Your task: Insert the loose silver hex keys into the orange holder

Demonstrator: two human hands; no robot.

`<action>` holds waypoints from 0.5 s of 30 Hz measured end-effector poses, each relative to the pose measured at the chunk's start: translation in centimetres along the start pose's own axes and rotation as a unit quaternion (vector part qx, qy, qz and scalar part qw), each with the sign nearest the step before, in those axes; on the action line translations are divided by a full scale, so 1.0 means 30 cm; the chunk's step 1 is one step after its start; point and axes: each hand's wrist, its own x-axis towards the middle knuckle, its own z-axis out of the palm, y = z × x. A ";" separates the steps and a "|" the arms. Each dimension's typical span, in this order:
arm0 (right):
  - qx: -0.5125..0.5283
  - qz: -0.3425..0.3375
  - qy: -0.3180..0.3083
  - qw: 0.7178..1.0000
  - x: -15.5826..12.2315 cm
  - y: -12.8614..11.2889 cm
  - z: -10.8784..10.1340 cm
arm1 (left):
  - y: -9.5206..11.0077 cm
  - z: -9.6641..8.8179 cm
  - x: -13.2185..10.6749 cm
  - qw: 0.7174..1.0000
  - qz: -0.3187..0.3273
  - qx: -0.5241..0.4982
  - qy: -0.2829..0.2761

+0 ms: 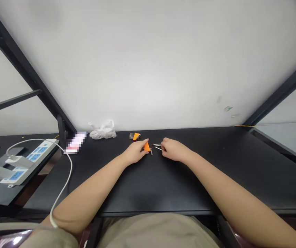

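Observation:
My left hand (137, 151) rests on the black table (163, 179) with its fingers closed on a small orange holder (147, 146) that has hex keys in it. Just to the right, my right hand (171, 148) pinches a thin silver hex key (158, 148). One or two more loose silver keys (156, 144) lie between the hands. A second orange holder with dark hex keys (135, 136) sits farther back, near the wall.
A crumpled white plastic bag (102, 132) lies by the wall at the back left. A pixelated pink-white object (75, 143) sits at the table's left corner. White power strips (29, 162) with a white cable (65, 179) lie on the lower left surface. Black frame bars rise on both sides.

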 end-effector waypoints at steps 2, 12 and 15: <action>0.012 0.011 -0.006 1.000 -0.003 -0.008 -0.013 | -0.005 0.004 0.002 1.000 0.007 0.010 0.002; 0.132 -0.050 0.059 0.988 0.001 -0.030 -0.057 | -0.004 0.007 -0.001 0.999 0.041 0.029 0.006; 0.145 -0.061 0.067 0.985 -0.002 -0.030 -0.051 | 0.002 0.005 -0.002 0.999 0.050 0.017 0.014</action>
